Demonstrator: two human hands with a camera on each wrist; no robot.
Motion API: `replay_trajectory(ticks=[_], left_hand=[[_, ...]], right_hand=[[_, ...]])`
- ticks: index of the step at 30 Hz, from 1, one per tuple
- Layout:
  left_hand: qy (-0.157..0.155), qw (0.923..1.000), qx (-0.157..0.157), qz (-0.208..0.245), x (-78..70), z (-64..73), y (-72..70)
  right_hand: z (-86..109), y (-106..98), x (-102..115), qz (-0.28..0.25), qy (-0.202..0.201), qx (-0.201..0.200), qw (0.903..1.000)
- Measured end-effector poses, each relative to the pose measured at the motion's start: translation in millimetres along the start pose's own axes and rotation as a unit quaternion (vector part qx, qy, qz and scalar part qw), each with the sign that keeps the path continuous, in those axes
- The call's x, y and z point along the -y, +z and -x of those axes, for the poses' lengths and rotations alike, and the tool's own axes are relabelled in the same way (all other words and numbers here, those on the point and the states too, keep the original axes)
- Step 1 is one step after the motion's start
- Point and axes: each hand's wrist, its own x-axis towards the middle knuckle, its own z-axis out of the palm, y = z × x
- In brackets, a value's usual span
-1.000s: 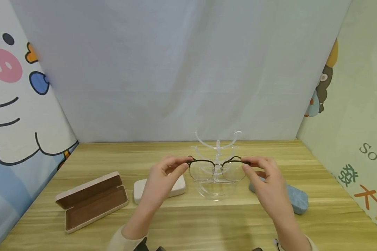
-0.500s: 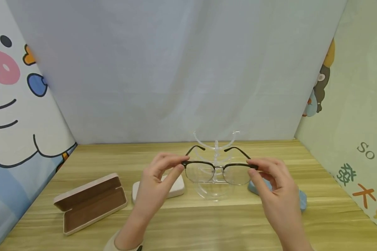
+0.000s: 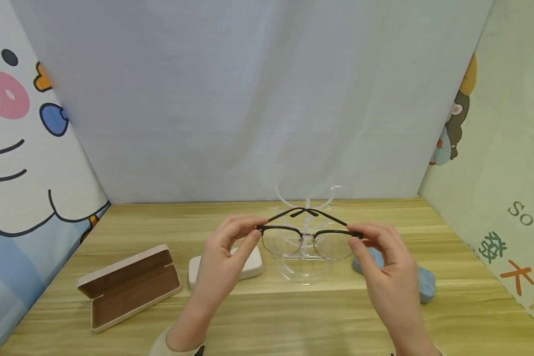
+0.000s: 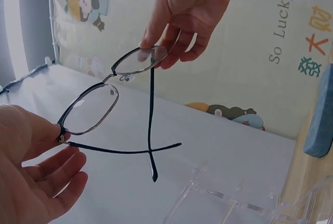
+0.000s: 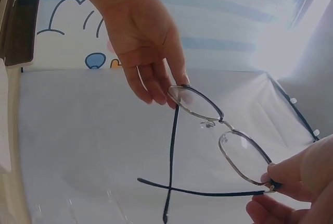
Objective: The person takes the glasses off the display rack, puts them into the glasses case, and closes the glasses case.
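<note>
A pair of eyeglasses [image 3: 309,233] with a black browline and thin metal lower rims is held up in front of a clear display stand [image 3: 306,272]. My left hand [image 3: 226,262] pinches the left hinge corner between thumb and fingers. At the opposite corner, my right hand [image 3: 389,277] pinches the frame the same way. The dark temples angle inward, and their tips cross, as the left wrist view also shows on the eyeglasses [image 4: 151,114]. In the right wrist view the lenses of the eyeglasses [image 5: 200,104] are see-through and the nose pads show.
An open glasses case [image 3: 131,291] with a brown lining lies at the left. A white case [image 3: 251,267] sits partly behind my left hand, and a blue case [image 3: 426,286] partly behind my right. Printed cloths flank the wooden table [image 3: 293,321], with a plain pale cloth [image 3: 249,99] behind.
The temples showed little at first, then came into view spread apart, and now they fold inward and cross. Both hands moved slightly outward with the eyeglasses.
</note>
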Motion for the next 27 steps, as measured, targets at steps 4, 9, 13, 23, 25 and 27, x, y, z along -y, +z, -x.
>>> replay_trajectory(ticks=[4, 9, 13, 23, 25, 27], left_hand=[[0.000, 1.0000, -0.001, -0.009, -0.4, 0.2, 0.1], [0.007, 0.9997, -0.009, -0.023, 0.0, 0.2, 0.4], [0.013, 0.9992, -0.015, -0.035, -0.1, 0.5, 0.4], [-0.004, 0.9998, -0.010, 0.018, -2.4, 1.3, 0.2], [-0.016, 0.9993, -0.011, 0.033, -2.0, 1.0, -0.3], [-0.036, 0.9982, -0.011, 0.047, -1.3, 1.5, -1.8]], right_hand=[[-0.4, 1.4, -0.6, 0.001, 0.000, 0.000, 1.0000], [0.0, 2.1, -1.0, -0.036, 0.014, 0.006, 0.9992], [0.3, 2.6, -0.7, -0.073, 0.030, 0.019, 0.9967], [1.7, 6.7, -0.4, -0.146, 0.062, 0.062, 0.9853], [1.6, 7.7, -1.9, -0.159, 0.066, 0.077, 0.9821], [2.1, 9.7, -3.6, -0.174, 0.070, 0.088, 0.9783]])
